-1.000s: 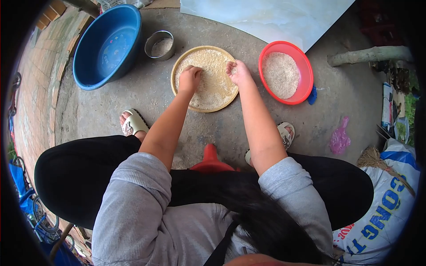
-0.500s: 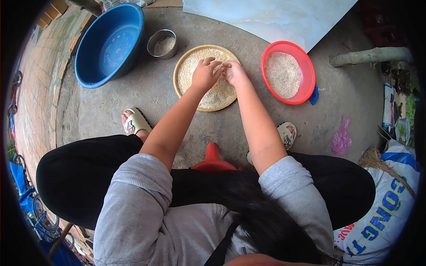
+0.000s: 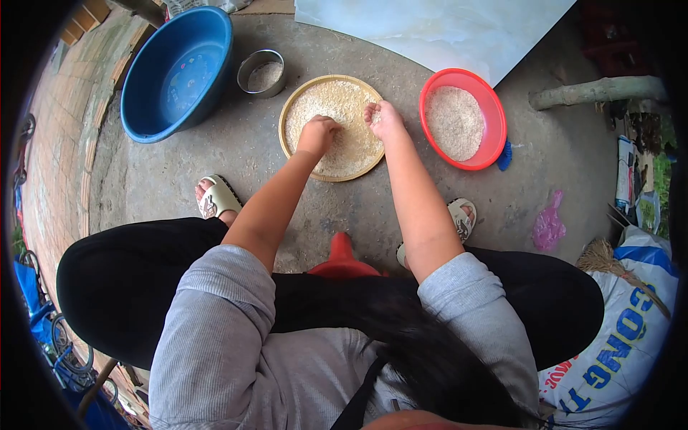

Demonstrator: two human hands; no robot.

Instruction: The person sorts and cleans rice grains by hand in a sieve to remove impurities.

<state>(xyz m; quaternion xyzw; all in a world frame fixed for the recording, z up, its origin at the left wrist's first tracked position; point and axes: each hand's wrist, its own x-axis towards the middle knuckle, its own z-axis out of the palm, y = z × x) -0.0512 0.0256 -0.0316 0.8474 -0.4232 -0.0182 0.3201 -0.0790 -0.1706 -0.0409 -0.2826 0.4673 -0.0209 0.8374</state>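
A round woven tray [image 3: 284, 136] on the ground holds a spread layer of pale rice grains [image 3: 344, 97]. Over its left half, my left hand [image 3: 319, 135] reaches down with fingers curled together at the grains; what lies between the fingertips is hidden. My right hand [image 3: 387, 122] is at the tray's right rim, palm turned up and fingers curled in, with a few pale grains showing in the palm. Right of the tray stands a red basin [image 3: 494, 136] with rice [image 3: 456, 123] in it. A metal bowl [image 3: 244, 77] with some grain sits to the upper left.
A large blue tub [image 3: 175, 79] leans at the upper left. A marbled white sheet [image 3: 430, 32] lies at the back. A pink plastic bag [image 3: 550, 223] and a printed white sack [image 3: 620, 344] are on the right. A red stool [image 3: 344, 265] shows between my legs.
My hands were together over the tray. The left has dropped left and down to the grains, and its fingers have curled. The right has shifted slightly right, palm up.
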